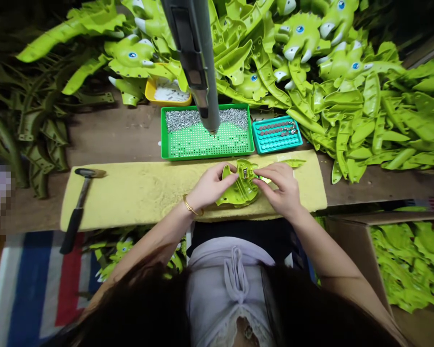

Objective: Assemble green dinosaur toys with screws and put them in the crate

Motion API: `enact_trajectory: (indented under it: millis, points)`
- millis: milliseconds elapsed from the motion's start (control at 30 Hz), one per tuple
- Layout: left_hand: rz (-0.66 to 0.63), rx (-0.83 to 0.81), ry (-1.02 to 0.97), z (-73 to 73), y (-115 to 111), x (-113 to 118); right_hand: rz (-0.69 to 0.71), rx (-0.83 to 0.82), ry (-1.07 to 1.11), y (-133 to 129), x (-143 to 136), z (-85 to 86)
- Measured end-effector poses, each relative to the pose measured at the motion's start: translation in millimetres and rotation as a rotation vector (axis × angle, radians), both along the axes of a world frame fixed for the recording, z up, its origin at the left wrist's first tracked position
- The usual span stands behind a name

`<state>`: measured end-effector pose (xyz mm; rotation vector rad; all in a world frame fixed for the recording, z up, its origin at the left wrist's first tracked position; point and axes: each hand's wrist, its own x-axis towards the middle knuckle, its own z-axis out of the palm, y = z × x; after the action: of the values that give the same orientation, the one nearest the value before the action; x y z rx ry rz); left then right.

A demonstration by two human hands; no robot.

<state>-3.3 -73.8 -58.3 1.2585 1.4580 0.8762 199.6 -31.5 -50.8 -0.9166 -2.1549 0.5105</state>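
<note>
On the yellow mat lies a green plastic half-shell, its hollow inner side facing up. My left hand grips the shell's left side, thumb over its edge. At the shell's upper right, my right hand pinches a small dark piece, too small to make out, between thumb and fingers. A small metallic part sits inside the shell near the top. Another flat green piece rests on the mat just beyond my right hand.
A power screwdriver hangs over a green tray of screws. Beside it are a teal tray and a yellow tub. A hammer lies left. Green parts pile up behind and right; a cardboard box stands lower right.
</note>
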Motion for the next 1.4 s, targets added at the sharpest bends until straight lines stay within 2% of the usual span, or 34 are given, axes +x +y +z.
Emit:
enact_trajectory:
  millis: [200,367,567,867,1000,1133,1200,1267,1300,1400]
  points:
    - [-0.006,0.001,0.005,1.0,-1,4,-0.024,0.016,0.080,-1,3,-3.8]
    - [-0.011,-0.006,0.035,1.1,-3,6,0.014,0.017,0.110,-5,3,-5.1]
    - [-0.008,-0.018,-0.026,1.3,-5,4,0.051,-0.100,0.145,-9,4,-5.8]
    - [-0.041,-0.018,-0.042,-3.1,-10,5,0.029,-0.058,0.281,-12,4,-17.9]
    - [-0.091,-0.054,-0.040,-3.2,-10,-3,0.064,-0.118,0.017,2,16,-9.4]
    - [-0.246,-0.103,0.011,5.8,10,-20,0.138,-0.370,-0.382,12,32,-3.1]
    - [-0.268,-0.090,0.042,14.2,22,-29,0.130,-0.479,-0.442,9,34,-2.5]
    - [-0.185,-0.078,-0.040,21.5,27,-38,0.033,-0.566,-0.372,4,35,-1.4]
    - [-0.112,-0.070,-0.144,23.1,26,-40,-0.034,-0.607,-0.311,1,35,-0.3]
    - [0.133,0.057,-0.536,15.5,8,-31,-0.224,-0.695,-0.109,-8,33,3.0]
